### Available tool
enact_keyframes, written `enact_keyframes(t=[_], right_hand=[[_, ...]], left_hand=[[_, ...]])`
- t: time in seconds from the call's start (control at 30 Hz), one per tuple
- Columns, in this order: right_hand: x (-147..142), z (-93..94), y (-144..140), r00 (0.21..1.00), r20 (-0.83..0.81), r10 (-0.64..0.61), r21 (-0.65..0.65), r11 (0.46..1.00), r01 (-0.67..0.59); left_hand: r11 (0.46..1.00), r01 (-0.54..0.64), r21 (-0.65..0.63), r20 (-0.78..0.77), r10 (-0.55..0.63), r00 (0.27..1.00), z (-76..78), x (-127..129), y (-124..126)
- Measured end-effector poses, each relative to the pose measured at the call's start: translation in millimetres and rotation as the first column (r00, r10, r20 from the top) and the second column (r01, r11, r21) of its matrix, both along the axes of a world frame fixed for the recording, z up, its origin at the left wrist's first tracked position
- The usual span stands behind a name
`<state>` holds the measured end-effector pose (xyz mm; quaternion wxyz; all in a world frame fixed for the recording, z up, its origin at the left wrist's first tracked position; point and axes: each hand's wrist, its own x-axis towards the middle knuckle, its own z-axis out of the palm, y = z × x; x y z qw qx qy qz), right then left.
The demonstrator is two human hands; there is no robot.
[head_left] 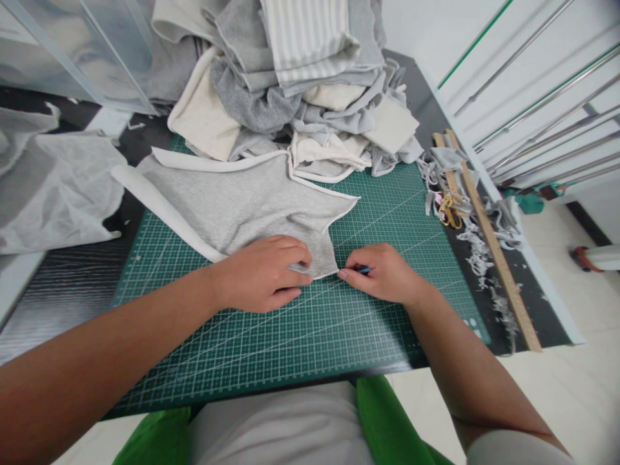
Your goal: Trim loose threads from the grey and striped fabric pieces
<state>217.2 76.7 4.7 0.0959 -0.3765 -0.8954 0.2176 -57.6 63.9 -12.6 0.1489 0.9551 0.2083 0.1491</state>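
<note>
Head view: grey fabric [227, 200] (white-edged)

A garment-sewing workshop, seen at its cutting table [62, 284].
A gridded green cutting mat [310, 349] bears a grey garment piece [217, 200]; a heap of cloth [261, 97] lies at the far side, with gold-coloured scissors [449, 212], wooden strips [501, 258] and fabric scraps [479, 258] along the right, a clear bin [113, 45] far left.

Green clothing [394, 423] flanks a pale grey top [281, 426].
</note>
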Motion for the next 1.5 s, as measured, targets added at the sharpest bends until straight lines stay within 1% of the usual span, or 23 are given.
enact_keyframes(t=[0.4,0.67,0.93,1.1,1.23,1.33,1.4,1.5], right_hand=[[-1.0,0.8,0.0,1.0,0.0,-0.01,-0.013,1.0,0.01],[-1.6,2.1,-0.1,1.0,0.005,-0.008,-0.014,1.0,0.009],[-1.2,0.8,-0.5,1.0,-0.004,-0.007,-0.013,1.0,0.007],[-0.2,0.2,-0.3,0.999,-0.038,-0.009,-0.019,1.0,0.008],[-0.1,0.2,0.1,0.994,-0.097,-0.04,-0.014,0.999,0.039],[-0.6,-0.3,0.1,0.984,-0.147,-0.097,0.007,0.995,0.099],[-0.7,-0.7,0.1,0.98,-0.157,-0.126,0.012,0.992,0.129],[-0.4,-1.1,0.0,0.981,-0.145,-0.126,0.016,0.991,0.13]], left_hand=[[1.0,-0.002,0.004,0.02,0.002,1.0,-0.2,0.8,0.6],[1.0,0.0,0.005,0.003,0.0,1.0,-1.5,0.1,0.5],[1.0,0.0,0.008,0.001,0.0,1.0,-0.9,0.4,0.7],[1.0,0.0,0.0,0.01,0.0,1.0,-0.9,0.1,0.1],[1.0,-0.005,0.006,0.032,0.005,0.999,-1.8,0.1,-0.1],[1.0,-0.002,0.013,0.04,0.002,0.999,-1.9,0.3,0.0],[1.0,0.0,0.013,0.037,-0.001,0.999,-1.5,0.4,0.2],[1.0,0.003,0.009,0.023,-0.004,1.0,-0.6,0.4,0.4]])
